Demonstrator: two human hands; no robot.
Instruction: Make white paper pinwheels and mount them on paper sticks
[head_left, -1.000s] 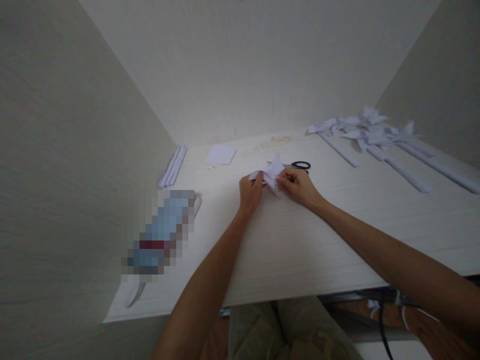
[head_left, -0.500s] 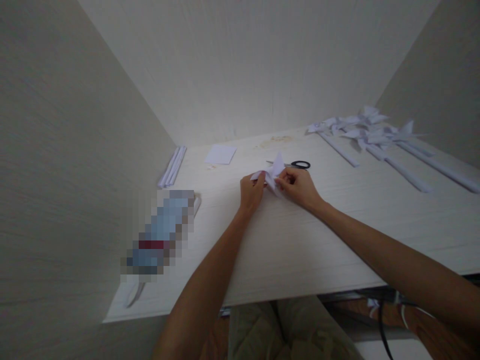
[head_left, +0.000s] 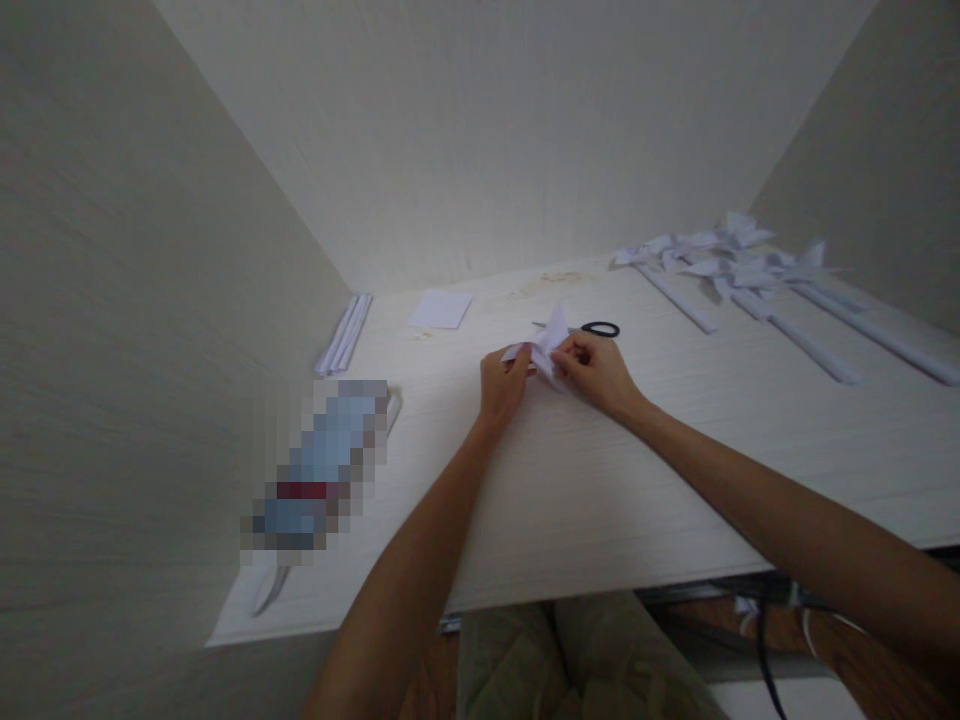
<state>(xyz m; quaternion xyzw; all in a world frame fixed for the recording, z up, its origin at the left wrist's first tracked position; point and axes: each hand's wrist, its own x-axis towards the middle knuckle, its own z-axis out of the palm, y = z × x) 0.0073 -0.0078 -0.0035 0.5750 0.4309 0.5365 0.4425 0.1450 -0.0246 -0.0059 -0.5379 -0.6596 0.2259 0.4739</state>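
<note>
Head view: both hands are clamped on one folded white paper (head_left: 556, 329) above the middle of the tabletop (head_left: 585, 500), the left hand (head_left: 501, 388) gripping one side, the right hand (head_left: 600, 372) pinching the other. Just beyond lie black-handled scissors (head_left: 610, 329). A paper square (head_left: 442, 310) and paper rolls (head_left: 345, 336) lie farther left; paper pinwheels (head_left: 750, 272) lie right.

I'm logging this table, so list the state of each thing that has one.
Folded paper: held, points spread.
Left hand: gripping it.
Right hand: pinching it.
Scissors: lying down, blades partly hidden.
Square sheet: flat, unfolded.
Paper rolls: rolled, side by side.
Paper pinwheels: lying down, clustered.
Pixelated item: state unclear.
</note>
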